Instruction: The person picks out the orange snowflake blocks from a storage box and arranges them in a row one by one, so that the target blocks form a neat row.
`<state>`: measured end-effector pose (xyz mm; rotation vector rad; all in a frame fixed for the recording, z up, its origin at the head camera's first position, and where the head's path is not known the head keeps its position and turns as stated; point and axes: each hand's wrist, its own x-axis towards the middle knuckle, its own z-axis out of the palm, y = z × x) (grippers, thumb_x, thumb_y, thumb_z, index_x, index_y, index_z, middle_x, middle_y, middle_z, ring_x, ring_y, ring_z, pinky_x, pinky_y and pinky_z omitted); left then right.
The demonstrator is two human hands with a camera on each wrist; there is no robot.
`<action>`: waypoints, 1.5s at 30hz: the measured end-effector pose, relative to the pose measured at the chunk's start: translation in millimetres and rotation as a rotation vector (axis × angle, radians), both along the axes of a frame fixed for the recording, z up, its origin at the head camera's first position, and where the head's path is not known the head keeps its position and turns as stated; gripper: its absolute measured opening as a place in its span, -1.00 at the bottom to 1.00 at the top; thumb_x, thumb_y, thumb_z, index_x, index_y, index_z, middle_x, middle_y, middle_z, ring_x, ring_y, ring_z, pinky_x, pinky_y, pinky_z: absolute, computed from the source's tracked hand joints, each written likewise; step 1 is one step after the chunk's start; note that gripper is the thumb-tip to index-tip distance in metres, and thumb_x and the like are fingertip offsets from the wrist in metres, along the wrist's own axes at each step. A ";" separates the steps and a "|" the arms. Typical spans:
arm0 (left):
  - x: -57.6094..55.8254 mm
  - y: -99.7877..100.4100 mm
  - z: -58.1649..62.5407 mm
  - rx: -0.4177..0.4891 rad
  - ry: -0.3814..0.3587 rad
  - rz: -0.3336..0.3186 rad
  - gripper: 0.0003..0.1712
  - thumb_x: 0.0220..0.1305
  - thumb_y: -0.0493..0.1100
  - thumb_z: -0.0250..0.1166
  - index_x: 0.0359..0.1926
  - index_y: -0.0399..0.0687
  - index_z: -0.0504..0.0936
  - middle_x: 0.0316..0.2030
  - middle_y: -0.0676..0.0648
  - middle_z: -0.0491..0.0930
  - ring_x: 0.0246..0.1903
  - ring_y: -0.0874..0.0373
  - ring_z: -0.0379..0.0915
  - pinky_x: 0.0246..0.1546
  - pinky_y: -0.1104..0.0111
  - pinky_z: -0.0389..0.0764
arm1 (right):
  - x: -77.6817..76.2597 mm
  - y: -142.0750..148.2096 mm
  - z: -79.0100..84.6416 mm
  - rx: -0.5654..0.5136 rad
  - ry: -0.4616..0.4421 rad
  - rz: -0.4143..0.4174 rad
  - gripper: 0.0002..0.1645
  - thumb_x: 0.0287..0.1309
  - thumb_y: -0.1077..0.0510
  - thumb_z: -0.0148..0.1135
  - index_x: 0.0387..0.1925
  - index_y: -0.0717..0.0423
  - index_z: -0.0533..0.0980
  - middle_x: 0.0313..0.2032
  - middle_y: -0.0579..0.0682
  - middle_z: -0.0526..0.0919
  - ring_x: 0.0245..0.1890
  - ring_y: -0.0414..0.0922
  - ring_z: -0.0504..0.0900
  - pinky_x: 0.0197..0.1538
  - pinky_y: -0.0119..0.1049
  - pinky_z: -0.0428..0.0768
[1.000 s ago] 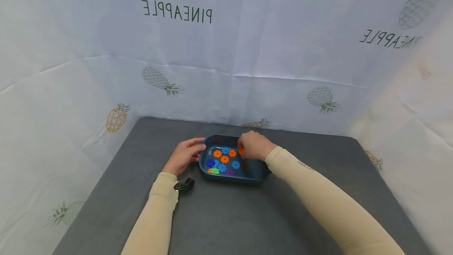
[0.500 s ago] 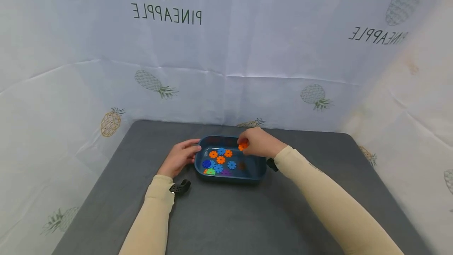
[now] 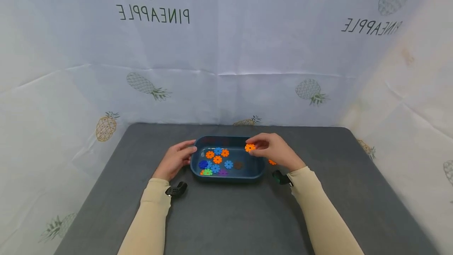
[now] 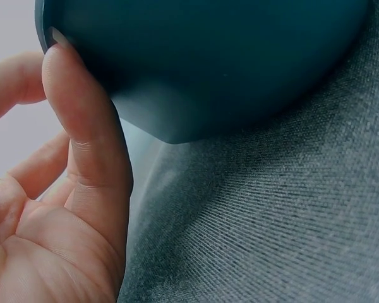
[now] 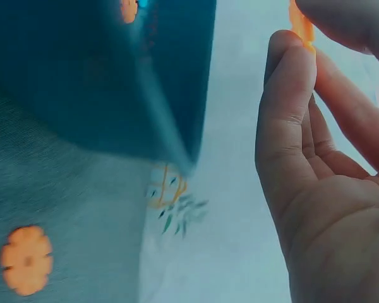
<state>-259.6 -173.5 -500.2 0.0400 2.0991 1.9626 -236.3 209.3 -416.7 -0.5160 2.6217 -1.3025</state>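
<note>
The dark blue tray (image 3: 244,179) lies on the grey table with several notched, flower-shaped plastic discs (image 3: 217,159) in it, mostly orange and blue, gathered in its left half. At its left end my left hand (image 3: 174,162) touches the rim; in the left wrist view the thumb (image 4: 82,126) meets the rim while the other fingers stay spread behind. Between thumb and fingertips, my right hand (image 3: 277,152) pinches an orange flower-shaped disc (image 3: 249,147) over the tray's right part. The right wrist view shows that disc (image 5: 301,25) nearly edge-on, partly hidden by the thumb.
Another orange disc (image 3: 271,161) lies on the table just right of the tray, beneath the right hand. Black bands circle both wrists. Behind the table's far edge hangs a white sheet (image 3: 262,50) with pineapple prints.
My right hand has moved to the right over the tray, and its disc now shows clearly. The table disc has come out from behind the hand. My left hand keeps its place.
</note>
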 end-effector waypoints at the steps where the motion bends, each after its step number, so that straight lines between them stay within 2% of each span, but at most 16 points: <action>1: 0.2 -0.4 -0.1 -0.005 0.001 0.001 -0.31 0.52 0.11 0.39 0.55 0.04 0.49 0.05 -0.10 0.70 -0.26 0.14 0.58 -0.13 0.38 0.70 | 1.6 4.2 -3.7 -0.019 -0.004 -0.017 -0.56 0.35 0.01 0.52 0.22 -0.10 0.72 0.03 -0.04 0.78 -0.05 -0.08 0.72 0.07 -0.17 0.73; 5: 1.4 -3.2 -1.4 -0.010 -0.005 0.010 -0.30 0.51 0.12 0.40 0.54 0.05 0.50 0.02 -0.07 0.69 -0.25 0.15 0.58 -0.12 0.38 0.70 | 7.6 22.4 -18.1 -0.073 -0.035 -0.096 -0.50 0.32 -0.05 0.55 0.25 -0.09 0.71 0.04 -0.01 0.78 -0.05 -0.04 0.74 0.02 -0.05 0.76; 9: 2.9 -6.3 -1.8 -0.007 -0.023 0.021 -0.29 0.52 0.11 0.39 0.56 0.04 0.48 0.03 -0.02 0.68 -0.23 0.17 0.60 -0.10 0.39 0.70 | 9.1 41.7 -29.8 -0.101 -0.065 -0.155 -0.47 0.31 -0.09 0.55 0.26 -0.08 0.71 0.05 0.01 0.79 -0.04 0.03 0.74 0.07 0.08 0.75; 16: 4.6 -9.3 0.1 -0.016 -0.032 0.028 -0.29 0.52 0.11 0.39 0.56 0.05 0.48 0.07 -0.01 0.66 -0.23 0.19 0.59 -0.09 0.39 0.69 | 6.5 69.8 -43.1 -0.045 -0.050 -0.237 -0.40 0.31 -0.15 0.54 0.29 -0.05 0.69 0.11 0.00 0.79 0.01 -0.02 0.71 0.15 -0.08 0.68; 24: 6.4 -10.2 1.9 -0.040 -0.032 0.028 -0.25 0.51 0.16 0.39 0.59 0.08 0.45 0.25 -0.09 0.62 -0.14 0.20 0.65 -0.05 0.40 0.69 | 2.3 88.6 -59.9 0.090 -0.032 -0.276 -0.51 0.35 -0.06 0.52 0.24 -0.02 0.72 0.11 0.07 0.78 0.00 -0.02 0.70 0.14 -0.02 0.70; 28: 6.5 -9.4 2.8 -0.043 -0.030 0.028 -0.25 0.52 0.15 0.38 0.59 0.07 0.44 0.26 -0.11 0.61 -0.14 0.20 0.66 -0.05 0.40 0.69 | 0.0 92.4 -66.4 0.147 -0.033 -0.280 -0.55 0.36 -0.04 0.51 0.20 -0.01 0.73 0.07 0.10 0.76 -0.03 -0.02 0.68 0.14 0.03 0.69; 33: 4.1 -5.8 3.0 -0.038 -0.031 0.020 -0.26 0.52 0.15 0.38 0.59 0.06 0.44 0.26 -0.10 0.62 -0.15 0.21 0.65 -0.05 0.40 0.69 | -0.8 93.6 -69.6 0.184 -0.046 -0.288 -0.57 0.35 -0.01 0.52 0.18 0.02 0.74 0.05 0.10 0.73 -0.07 -0.03 0.65 0.09 -0.03 0.67; 40: -0.5 0.3 2.5 -0.032 -0.043 0.006 -0.24 0.51 0.16 0.39 0.59 0.05 0.44 0.35 -0.18 0.58 -0.11 0.20 0.68 -0.05 0.40 0.70 | -0.2 96.2 -72.3 0.220 -0.061 -0.306 -0.59 0.34 0.02 0.52 0.16 0.03 0.74 0.02 0.10 0.69 -0.13 -0.04 0.61 -0.02 -0.16 0.62; 45: -1.4 1.4 3.1 -0.031 -0.054 0.005 -0.24 0.51 0.15 0.39 0.59 0.06 0.44 0.32 -0.15 0.60 -0.11 0.20 0.67 -0.05 0.40 0.70 | -0.1 95.8 -72.0 0.229 -0.074 -0.306 -0.59 0.34 0.03 0.52 0.16 0.05 0.74 0.03 0.12 0.68 -0.15 -0.04 0.59 -0.06 -0.21 0.60</action>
